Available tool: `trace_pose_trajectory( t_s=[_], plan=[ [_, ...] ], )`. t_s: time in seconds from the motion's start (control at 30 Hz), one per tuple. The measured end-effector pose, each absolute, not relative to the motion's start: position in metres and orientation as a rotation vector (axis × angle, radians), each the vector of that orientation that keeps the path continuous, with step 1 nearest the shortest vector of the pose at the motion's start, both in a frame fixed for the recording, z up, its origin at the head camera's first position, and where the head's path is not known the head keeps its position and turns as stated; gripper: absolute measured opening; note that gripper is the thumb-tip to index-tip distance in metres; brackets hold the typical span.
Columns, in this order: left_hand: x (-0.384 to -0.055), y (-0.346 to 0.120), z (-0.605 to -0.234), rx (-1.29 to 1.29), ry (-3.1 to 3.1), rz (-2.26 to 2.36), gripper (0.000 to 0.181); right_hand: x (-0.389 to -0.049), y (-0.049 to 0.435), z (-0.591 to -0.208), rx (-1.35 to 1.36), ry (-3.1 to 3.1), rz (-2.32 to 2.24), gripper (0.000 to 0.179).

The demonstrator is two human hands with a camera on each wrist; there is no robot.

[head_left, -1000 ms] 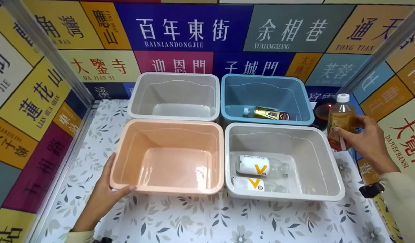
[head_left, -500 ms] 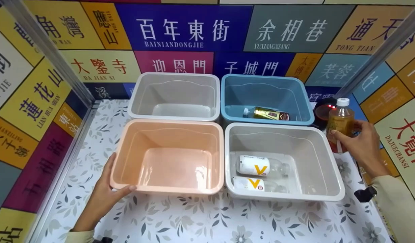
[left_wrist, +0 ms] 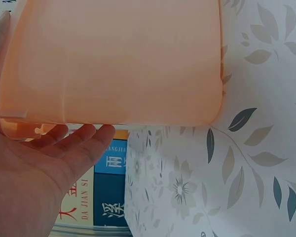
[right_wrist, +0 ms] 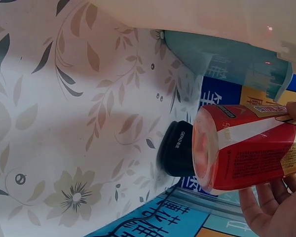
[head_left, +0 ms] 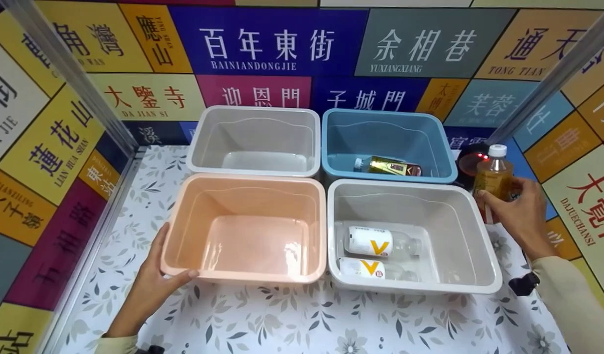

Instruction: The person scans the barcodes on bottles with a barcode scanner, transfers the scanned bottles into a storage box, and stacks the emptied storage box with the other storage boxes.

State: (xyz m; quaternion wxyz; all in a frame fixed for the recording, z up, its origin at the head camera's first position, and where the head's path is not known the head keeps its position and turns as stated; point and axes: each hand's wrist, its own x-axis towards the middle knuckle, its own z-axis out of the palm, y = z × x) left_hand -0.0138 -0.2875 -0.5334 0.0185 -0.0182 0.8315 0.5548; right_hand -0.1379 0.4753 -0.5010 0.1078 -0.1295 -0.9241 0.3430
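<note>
In the head view my left hand (head_left: 149, 280) holds the near left corner of a peach plastic bin (head_left: 252, 279), thumb at the rim. The left wrist view has the fingers (left_wrist: 91, 143) against the outside of that bin. My right hand (head_left: 523, 211) grips a bottle of amber drink (head_left: 496, 178), upright, with a white cap, right of the front grey bin (head_left: 488, 246). From the right wrist, the bottle's red and gold label (right_wrist: 256, 143) and clear base are visible, the base held off the table. Part of the right hand's fingers hides behind the bottle.
A black device (head_left: 470, 164) with red lights stands behind the held bottle. The blue bin (head_left: 375, 129) contains a gold-labelled bottle (head_left: 392, 165). Two white-labelled bottles (head_left: 370, 241) lie in the front grey bin. Another grey bin (head_left: 255, 132) stands at back left. Printed walls surround the floral-covered table.
My right hand and the bottle have moved down and slightly left. The left hand and the bins stay where they were.
</note>
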Motion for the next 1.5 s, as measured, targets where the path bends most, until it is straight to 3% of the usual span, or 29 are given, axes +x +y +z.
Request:
trace_pose_trajectory(
  t_s=[1.5],
  plan=[
    [-0.015,-0.289,-0.536,-0.024,2.560,1.766,0.123,-0.151,0.469,-0.522,-0.581,-2.555,1.074,0.088]
  ],
)
